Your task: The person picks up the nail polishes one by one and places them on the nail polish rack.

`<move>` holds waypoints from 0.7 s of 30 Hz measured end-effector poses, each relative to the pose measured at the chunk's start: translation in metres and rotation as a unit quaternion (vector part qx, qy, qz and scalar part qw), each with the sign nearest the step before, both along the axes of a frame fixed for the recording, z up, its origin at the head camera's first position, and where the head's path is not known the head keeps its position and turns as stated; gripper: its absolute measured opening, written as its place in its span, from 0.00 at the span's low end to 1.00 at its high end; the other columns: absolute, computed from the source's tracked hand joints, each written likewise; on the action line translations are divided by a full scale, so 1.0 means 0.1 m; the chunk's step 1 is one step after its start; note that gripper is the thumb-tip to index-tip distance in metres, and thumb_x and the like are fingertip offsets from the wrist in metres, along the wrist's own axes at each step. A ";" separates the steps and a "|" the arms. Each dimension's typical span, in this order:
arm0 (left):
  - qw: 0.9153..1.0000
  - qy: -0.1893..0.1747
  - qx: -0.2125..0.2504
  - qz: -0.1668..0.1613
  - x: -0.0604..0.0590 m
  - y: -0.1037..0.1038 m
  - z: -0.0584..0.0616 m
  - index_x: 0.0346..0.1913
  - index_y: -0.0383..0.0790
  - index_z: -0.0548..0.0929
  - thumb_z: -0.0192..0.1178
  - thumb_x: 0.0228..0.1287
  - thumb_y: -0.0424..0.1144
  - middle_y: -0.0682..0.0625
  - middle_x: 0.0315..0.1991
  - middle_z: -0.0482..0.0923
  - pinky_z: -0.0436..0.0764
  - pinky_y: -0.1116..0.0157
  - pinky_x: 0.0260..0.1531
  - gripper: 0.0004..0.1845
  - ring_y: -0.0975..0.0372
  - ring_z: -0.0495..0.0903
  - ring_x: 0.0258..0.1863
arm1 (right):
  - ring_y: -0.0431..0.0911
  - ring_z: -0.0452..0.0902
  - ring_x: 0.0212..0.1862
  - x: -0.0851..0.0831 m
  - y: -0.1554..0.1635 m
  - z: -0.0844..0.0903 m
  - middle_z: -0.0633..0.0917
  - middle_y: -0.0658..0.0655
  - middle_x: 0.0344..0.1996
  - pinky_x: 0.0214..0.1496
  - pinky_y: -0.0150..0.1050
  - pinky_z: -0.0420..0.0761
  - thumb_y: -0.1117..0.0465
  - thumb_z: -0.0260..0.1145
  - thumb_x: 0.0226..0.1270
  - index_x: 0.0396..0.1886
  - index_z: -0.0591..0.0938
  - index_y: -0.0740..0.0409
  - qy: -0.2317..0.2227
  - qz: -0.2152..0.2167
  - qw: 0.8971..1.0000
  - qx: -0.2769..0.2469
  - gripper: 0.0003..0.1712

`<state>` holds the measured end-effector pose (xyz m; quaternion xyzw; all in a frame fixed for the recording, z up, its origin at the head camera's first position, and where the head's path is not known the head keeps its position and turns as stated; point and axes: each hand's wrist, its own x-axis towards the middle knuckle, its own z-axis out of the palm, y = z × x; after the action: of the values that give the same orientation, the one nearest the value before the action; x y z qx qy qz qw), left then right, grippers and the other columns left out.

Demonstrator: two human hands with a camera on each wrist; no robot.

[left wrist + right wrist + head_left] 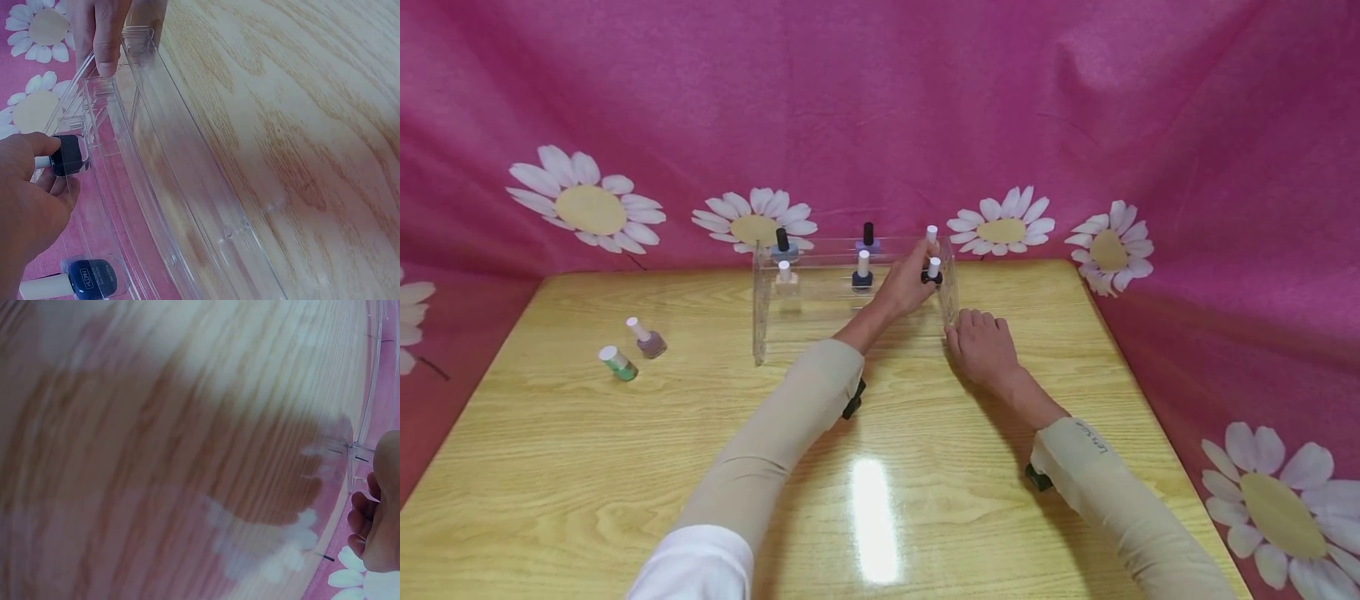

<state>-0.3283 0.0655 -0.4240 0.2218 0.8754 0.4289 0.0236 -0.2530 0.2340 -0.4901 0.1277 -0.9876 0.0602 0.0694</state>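
Observation:
A clear acrylic tiered rack [760,321] holds several nail polish bottles. At the right end of its second tier, my left hand [908,282] pinches a dark nail polish bottle [67,156] with a white cap. Thumb and fingers lie on either side of that bottle in the left wrist view. Behind it stands a white-capped bottle [932,232], its body hidden by the fingers. My right hand [985,346] grips the rack's right side near the front, its thumb against the panel. Along the same tier are a navy bottle [862,279] and a pale one [787,282].
Two black-capped bottles, a blue-grey one [784,247] and a lilac one [868,242], stand on the top tier. On the wooden table [625,467] at left are a green bottle [620,365] and a mauve bottle [651,342]. A pink daisy-print cloth [880,108] hangs behind.

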 end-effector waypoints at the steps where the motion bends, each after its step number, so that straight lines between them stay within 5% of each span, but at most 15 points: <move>1: 1.000 -0.001 0.003 -0.002 0.00 -0.01 0.00 0.59 0.41 0.66 0.59 0.67 0.24 0.40 0.54 0.80 0.77 0.61 0.55 0.22 0.55 0.77 0.57 | 0.61 0.72 0.42 0.00 0.00 0.00 0.72 0.61 0.32 0.46 0.55 0.69 0.50 0.45 0.82 0.35 0.68 0.63 -0.002 0.000 1.000 -0.001 0.21; 21: 0.999 0.032 0.030 -0.025 0.15 -0.20 0.13 0.67 0.37 0.65 0.61 0.62 0.24 0.40 0.64 0.72 0.78 0.62 0.55 0.31 0.50 0.73 0.62 | 0.62 0.73 0.40 0.01 0.01 0.02 0.73 0.62 0.31 0.44 0.55 0.70 0.51 0.45 0.82 0.34 0.69 0.63 0.002 0.007 1.000 -0.001 0.21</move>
<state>-0.3136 0.0453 -0.4107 0.2574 0.8568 0.4468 -0.0004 -0.2523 0.2350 -0.4883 0.1346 -0.9865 0.0609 0.0708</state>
